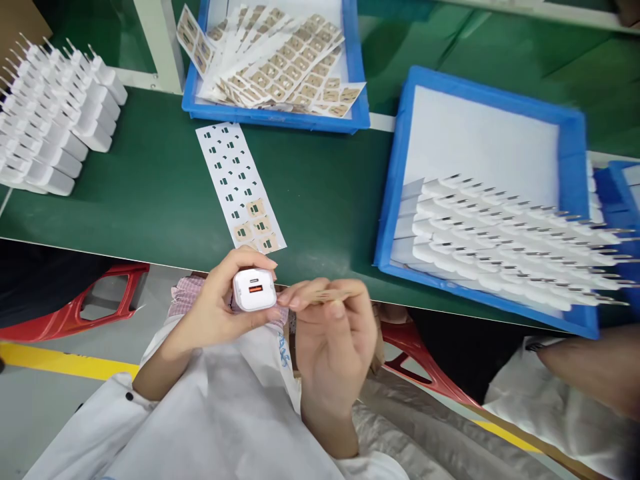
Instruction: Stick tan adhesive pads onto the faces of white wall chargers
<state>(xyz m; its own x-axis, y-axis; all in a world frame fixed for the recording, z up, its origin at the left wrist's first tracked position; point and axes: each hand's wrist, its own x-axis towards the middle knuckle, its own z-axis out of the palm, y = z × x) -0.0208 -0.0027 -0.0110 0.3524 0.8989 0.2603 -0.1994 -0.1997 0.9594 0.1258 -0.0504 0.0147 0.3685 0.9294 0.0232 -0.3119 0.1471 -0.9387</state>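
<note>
White charger (244, 300) near green bench (325, 200), gripped between left hand's (220, 308) part-spread thumb and fingers; probably light, stiff, slick, best held by sides; thin tan piece (325, 295) pinched in right hand (334, 343).

This is totally screaming factory assembly line, tbh. A long green workbench (160, 180) is running right across, and loads of identical white chargers (55, 127) are standing in tight rows on it, prongs showing. Blue plastic trays (397, 167) are holding more of them plus a messy pile of sticker sheets (290, 60). Whoever's at the bench is wearing a white work coat (210, 407), another person's arm (595, 370) is showing at the right, red plastic stools (139, 280) are poking out below, and a yellow stripe (70, 362) is marking the grey floor (40, 413).
</note>
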